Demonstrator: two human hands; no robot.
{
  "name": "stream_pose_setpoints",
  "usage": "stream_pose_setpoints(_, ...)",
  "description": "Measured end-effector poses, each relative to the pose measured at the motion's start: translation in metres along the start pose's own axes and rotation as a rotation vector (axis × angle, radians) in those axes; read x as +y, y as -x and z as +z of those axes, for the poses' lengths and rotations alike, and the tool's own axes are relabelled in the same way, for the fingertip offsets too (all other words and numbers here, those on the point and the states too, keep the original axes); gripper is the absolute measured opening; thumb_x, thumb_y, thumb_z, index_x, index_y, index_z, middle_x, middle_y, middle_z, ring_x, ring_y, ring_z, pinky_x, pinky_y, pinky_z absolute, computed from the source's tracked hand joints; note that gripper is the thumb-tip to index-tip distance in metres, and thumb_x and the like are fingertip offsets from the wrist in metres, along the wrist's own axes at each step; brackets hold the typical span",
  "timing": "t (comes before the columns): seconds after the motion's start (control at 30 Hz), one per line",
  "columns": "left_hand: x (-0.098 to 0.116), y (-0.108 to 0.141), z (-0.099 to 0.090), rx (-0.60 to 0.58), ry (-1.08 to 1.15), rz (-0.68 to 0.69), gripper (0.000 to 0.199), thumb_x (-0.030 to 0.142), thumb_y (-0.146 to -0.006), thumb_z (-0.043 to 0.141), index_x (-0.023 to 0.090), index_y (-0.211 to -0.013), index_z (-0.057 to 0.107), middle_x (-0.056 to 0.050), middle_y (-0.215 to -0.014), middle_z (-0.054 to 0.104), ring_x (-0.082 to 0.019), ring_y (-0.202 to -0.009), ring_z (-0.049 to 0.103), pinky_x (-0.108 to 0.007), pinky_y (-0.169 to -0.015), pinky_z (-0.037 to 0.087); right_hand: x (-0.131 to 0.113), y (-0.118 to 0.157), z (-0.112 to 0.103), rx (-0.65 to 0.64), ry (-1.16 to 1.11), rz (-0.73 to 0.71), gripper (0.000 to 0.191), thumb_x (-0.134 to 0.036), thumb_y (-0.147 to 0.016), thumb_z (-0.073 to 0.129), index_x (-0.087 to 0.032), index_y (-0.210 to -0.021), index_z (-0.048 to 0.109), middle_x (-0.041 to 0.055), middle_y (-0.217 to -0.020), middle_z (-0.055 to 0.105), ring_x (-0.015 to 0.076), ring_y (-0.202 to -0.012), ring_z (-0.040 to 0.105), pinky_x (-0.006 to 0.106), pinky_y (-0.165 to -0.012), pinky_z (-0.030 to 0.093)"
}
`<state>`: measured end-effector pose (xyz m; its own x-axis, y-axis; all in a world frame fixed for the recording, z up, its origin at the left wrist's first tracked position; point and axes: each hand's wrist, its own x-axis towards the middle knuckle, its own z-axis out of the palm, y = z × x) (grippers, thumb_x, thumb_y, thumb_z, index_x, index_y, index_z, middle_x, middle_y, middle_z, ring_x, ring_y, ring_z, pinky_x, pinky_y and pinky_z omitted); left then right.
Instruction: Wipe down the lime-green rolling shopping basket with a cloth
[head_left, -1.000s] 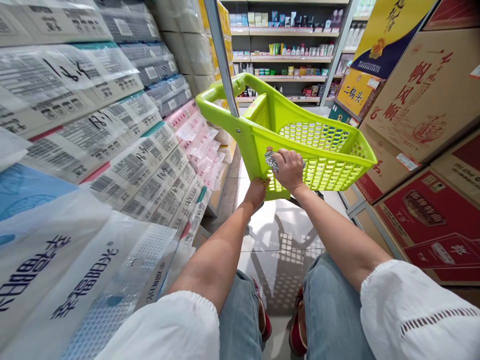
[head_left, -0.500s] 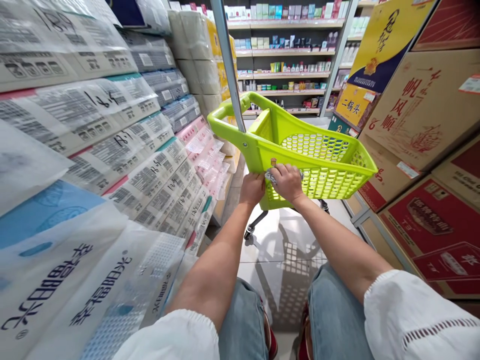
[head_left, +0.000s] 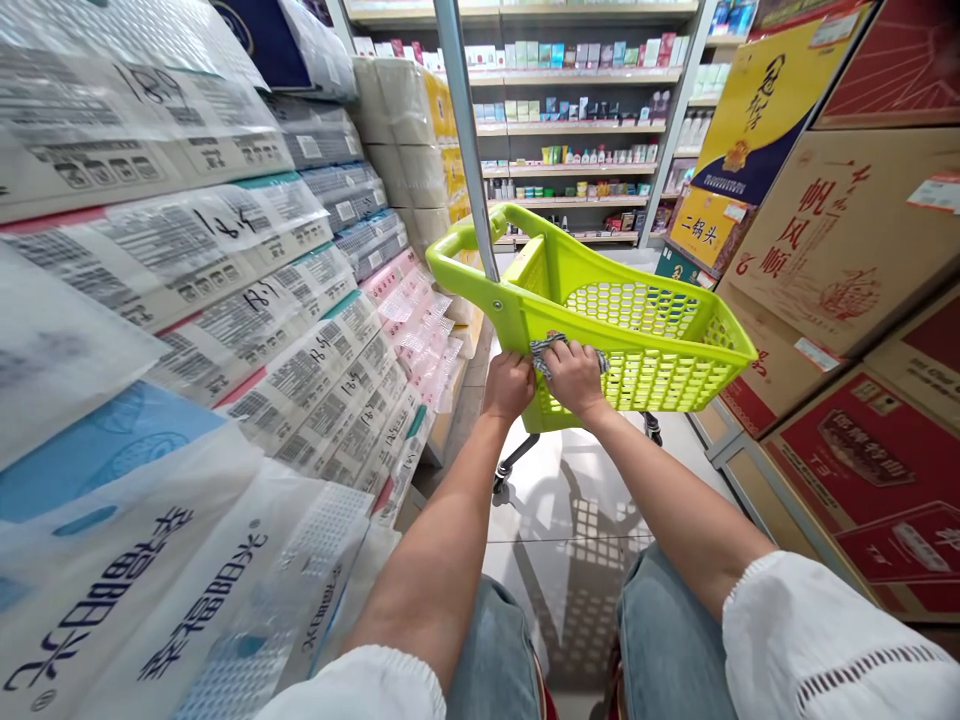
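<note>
A lime-green plastic shopping cart (head_left: 660, 345) stands side-on in front of me, with a grey metal pole rising from its handle end. My left hand (head_left: 510, 387) is closed on the rear edge of the cart's side, below the handle. Against the solid side panel, my right hand (head_left: 574, 378) presses a crumpled grey-and-white striped cloth (head_left: 544, 356) with bent fingers. Just above the cloth, the top of a small sticker (head_left: 555, 335) peeks out; the rest is covered.
Plastic-wrapped tissue packs (head_left: 225, 240) are stacked close on the left. Cardboard cartons (head_left: 840, 240) line the right side. Shelves of small boxes and bottles (head_left: 577, 130) stand behind the cart. The tiled floor (head_left: 540, 560) shows the cart's shadow.
My right hand and the cloth have shifted slightly up and left on the panel, covering most of the sticker. The left hand keeps its hold. The view has tilted up a little.
</note>
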<state>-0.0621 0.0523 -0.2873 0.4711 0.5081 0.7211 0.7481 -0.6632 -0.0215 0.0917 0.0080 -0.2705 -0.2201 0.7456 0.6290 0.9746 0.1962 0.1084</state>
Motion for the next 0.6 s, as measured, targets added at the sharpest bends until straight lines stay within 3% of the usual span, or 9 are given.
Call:
stream_pose_setpoints(0.1,0.000,-0.003,0.000,-0.010,0.022,-0.013,0.026,0.019,-0.092,0.044,0.014,-0.089,0.069,-0.014,-0.085,0.068,-0.025,-0.084,0.061,-0.039,-0.078,0.046,0.003,-0.014,-0.015,0.103,-0.042,0.058,0.033,-0.033,-0.096,0.042,-0.022,-0.121,0.061,0.0107,-0.128,0.059,0.0275,-0.106,0.046,0.042,-0.087,0.029)
stream_pose_setpoints(0.2,0.001,-0.005,0.000,-0.011,0.032,-0.038,0.025,0.019,-0.092,0.044,0.014,-0.091,0.069,-0.013,-0.085,0.067,-0.025,-0.085,0.061,-0.039,-0.078,0.046,0.003,-0.019,-0.017,0.156,-0.054,0.078,0.036,-0.033,-0.097,0.041,-0.023,-0.128,0.057,0.0102,-0.134,0.056,0.0280,-0.111,0.045,0.043,-0.091,0.028)
stream_pose_setpoints(0.37,0.001,-0.005,-0.001,0.031,0.033,-0.091,0.022,0.020,-0.090,0.047,0.015,-0.095,0.068,-0.012,-0.086,0.067,-0.025,-0.086,0.060,-0.039,-0.082,0.047,0.000,-0.002,0.002,-0.032,-0.035,-0.024,0.032,-0.030,-0.093,0.045,-0.020,-0.119,0.061,0.0116,-0.122,0.063,0.0266,-0.099,0.049,0.041,-0.083,0.031)
stream_pose_setpoints(0.43,0.000,-0.008,-0.004,0.057,0.049,-0.118,0.023,0.021,-0.091,0.047,0.016,-0.097,0.068,-0.012,-0.088,0.067,-0.025,-0.088,0.060,-0.040,-0.083,0.047,0.000,-0.001,0.000,-0.039,-0.060,-0.014,0.029,-0.031,-0.090,0.050,-0.020,-0.113,0.064,0.0114,-0.117,0.064,0.0265,-0.097,0.050,0.039,-0.082,0.033)
stream_pose_setpoints(0.6,0.005,-0.026,-0.026,0.192,0.047,-0.173,0.026,0.024,-0.093,0.043,0.017,-0.106,0.065,-0.012,-0.094,0.066,-0.026,-0.095,0.059,-0.042,-0.087,0.046,0.005,-0.029,-0.035,0.253,-0.178,0.188,0.035,-0.037,-0.089,0.051,-0.020,-0.118,0.061,0.0110,-0.125,0.059,0.0269,-0.109,0.049,0.039,-0.094,0.033)
